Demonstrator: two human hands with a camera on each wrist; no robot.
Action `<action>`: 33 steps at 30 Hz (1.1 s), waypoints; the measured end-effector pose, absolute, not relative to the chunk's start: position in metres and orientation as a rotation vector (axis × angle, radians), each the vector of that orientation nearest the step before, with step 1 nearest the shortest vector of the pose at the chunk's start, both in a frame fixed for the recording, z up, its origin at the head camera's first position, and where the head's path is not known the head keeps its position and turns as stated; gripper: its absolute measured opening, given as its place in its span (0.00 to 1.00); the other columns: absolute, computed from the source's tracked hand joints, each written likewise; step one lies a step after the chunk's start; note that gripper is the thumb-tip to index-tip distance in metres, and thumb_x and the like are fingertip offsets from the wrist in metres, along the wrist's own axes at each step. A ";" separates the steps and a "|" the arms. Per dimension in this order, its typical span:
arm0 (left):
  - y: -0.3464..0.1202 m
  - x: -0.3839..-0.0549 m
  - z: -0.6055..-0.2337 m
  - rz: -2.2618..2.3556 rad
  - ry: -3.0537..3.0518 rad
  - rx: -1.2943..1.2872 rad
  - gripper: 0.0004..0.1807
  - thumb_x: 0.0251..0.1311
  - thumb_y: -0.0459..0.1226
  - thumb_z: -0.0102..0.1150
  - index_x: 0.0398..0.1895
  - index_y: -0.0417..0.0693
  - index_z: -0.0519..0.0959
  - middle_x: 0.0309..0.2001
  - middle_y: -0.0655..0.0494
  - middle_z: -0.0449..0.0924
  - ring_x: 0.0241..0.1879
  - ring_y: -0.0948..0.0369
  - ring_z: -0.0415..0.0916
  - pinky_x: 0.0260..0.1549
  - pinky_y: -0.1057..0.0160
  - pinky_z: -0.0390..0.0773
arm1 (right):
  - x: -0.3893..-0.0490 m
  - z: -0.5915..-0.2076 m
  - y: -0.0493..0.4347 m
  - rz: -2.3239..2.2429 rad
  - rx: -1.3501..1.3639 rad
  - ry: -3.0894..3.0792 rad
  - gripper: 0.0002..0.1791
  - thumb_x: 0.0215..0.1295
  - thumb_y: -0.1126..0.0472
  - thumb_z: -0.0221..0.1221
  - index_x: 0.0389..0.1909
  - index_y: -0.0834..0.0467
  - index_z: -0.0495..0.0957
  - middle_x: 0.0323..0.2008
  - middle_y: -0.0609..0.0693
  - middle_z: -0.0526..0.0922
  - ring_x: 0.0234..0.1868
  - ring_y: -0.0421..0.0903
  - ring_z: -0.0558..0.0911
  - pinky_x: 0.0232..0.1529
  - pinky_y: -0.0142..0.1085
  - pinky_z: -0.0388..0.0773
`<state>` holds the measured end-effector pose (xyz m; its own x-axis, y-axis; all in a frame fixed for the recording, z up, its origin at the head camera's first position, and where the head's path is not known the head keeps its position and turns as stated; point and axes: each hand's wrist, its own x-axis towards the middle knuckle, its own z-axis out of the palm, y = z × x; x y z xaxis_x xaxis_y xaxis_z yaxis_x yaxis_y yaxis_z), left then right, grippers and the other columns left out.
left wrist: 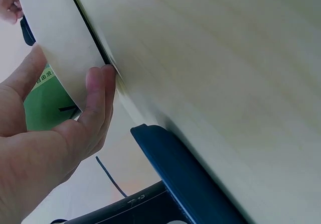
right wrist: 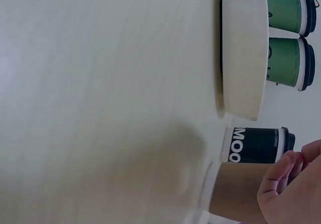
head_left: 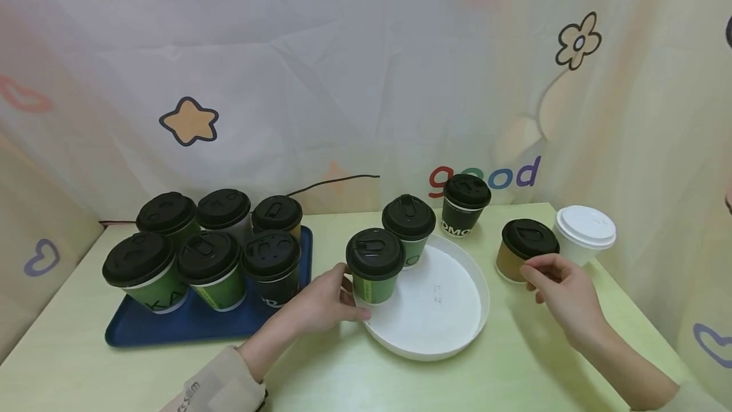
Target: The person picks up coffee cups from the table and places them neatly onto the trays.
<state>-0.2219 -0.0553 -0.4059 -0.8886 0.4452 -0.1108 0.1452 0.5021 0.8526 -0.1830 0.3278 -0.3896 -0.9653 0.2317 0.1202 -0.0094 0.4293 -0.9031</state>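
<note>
My left hand (head_left: 326, 301) holds the left edge of a round white tray (head_left: 440, 336), with its fingers and thumb at the wall in the left wrist view. Two green paper coffee cups with black lids stand on that tray: a front cup (head_left: 375, 266) beside the left hand and a rear cup (head_left: 409, 227). Loosely curled, my right hand (head_left: 566, 294) is in front of a brown coffee cup (head_left: 511, 262) with a black lid. Its fingertips overlap that cup in view; whether they touch it I cannot tell. Nothing shows between them.
At left, a blue tray (head_left: 189, 329) carries several lidded coffee cups. Behind the white tray stands a black coffee cup (head_left: 460, 215). A white-lidded cup (head_left: 584, 234) stands right of the brown one. A printed curtain (head_left: 343, 81) hangs behind the table (head_left: 320, 374).
</note>
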 end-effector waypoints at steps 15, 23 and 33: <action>-0.056 -0.222 -0.407 1.345 2.435 0.498 0.41 0.53 0.37 0.80 0.65 0.33 0.66 0.45 0.47 0.78 0.40 0.56 0.78 0.39 0.56 0.80 | -0.195 -0.399 0.334 1.650 -0.575 -2.500 0.39 0.68 0.56 0.67 0.62 0.73 0.53 0.45 0.53 0.57 0.41 0.44 0.62 0.34 0.30 0.68; -0.056 -0.223 -0.405 1.326 2.441 0.491 0.41 0.54 0.37 0.80 0.66 0.34 0.66 0.45 0.48 0.79 0.41 0.57 0.79 0.41 0.56 0.80 | -0.207 -0.406 0.335 1.741 -0.376 -2.457 0.36 0.66 0.62 0.70 0.68 0.68 0.64 0.45 0.39 0.74 0.53 0.44 0.66 0.50 0.30 0.63; -0.056 -0.222 -0.406 1.333 2.440 0.502 0.41 0.53 0.37 0.80 0.65 0.33 0.67 0.44 0.48 0.79 0.40 0.57 0.78 0.39 0.56 0.79 | -0.220 -0.408 0.334 1.800 -0.409 -2.435 0.48 0.67 0.63 0.69 0.78 0.67 0.48 0.67 0.58 0.63 0.67 0.53 0.61 0.67 0.40 0.60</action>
